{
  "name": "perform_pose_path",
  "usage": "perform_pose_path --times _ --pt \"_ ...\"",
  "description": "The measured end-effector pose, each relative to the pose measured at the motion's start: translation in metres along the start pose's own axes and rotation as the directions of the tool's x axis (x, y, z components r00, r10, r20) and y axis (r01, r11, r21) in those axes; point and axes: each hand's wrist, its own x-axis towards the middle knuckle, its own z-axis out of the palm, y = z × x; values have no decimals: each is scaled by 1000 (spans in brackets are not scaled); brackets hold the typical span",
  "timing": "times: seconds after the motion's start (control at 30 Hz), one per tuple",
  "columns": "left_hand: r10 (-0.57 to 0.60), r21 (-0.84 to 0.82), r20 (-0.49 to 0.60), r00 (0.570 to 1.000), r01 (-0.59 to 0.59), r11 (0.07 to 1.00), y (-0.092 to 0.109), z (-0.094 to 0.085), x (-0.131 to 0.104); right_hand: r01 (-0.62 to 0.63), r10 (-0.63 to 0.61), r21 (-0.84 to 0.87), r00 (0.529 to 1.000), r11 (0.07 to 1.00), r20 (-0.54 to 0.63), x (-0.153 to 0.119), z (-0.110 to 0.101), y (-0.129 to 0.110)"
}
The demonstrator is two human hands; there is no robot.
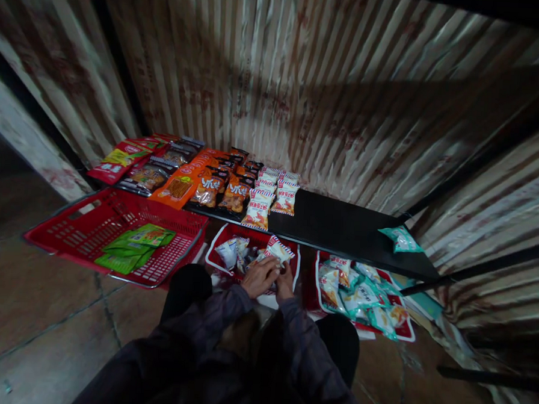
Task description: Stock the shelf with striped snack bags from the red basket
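Note:
Over the middle red basket with a white rim (pixel 209 256), both hands are close together at a white and orange snack bag (pixel 278 248). My left hand (pixel 259 276) has its fingers closed at the bag's lower edge. On the right side of the same bag, my right hand (pixel 285 281) grips with bent fingers; its fingertips are partly hidden. Other small snack bags (pixel 231 252) lie in this basket under and beside my hands. Just behind, on the black shelf, stand rows of similar white and orange snack bags (pixel 257 210).
Left on the black shelf (pixel 336 220) are orange-black snack bags (pixel 209 188), an orange packet (pixel 178 188) and red packets (pixel 118 161). A teal bag (pixel 402 240) lies at its right end. A large red basket (pixel 184 227) holds green packets (pixel 136 246); a right basket (pixel 409 333) holds mixed bags.

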Motion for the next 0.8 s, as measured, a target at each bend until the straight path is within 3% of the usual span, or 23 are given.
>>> perform_pose_path --times 0.13,0.27,0.33,0.4,0.47,0.53,0.8 --pt "53 -88 -79 995 -60 994 17 -9 2 13 -1 151 997 988 -74 -7 4 -19" --pt "65 -96 -282 957 -95 991 29 -22 9 77 -40 244 987 967 -155 -9 10 -47" --pt "7 -106 -395 919 -53 993 33 -29 14 111 -56 272 978 956 -201 -9 10 -63" --pt "-115 -192 -440 891 32 981 37 -36 20 141 -72 299 971 944 -229 -11 9 -79" --pt "-256 -363 -373 892 114 925 41 -41 23 165 -94 330 971 929 -220 -16 8 -93" --pt "-321 -505 -261 910 155 849 46 -45 25 180 -123 355 976 917 -178 -23 7 -104" --pt "-267 -664 -125 956 120 738 62 -54 20 170 -154 381 985 909 -71 -45 3 -124"
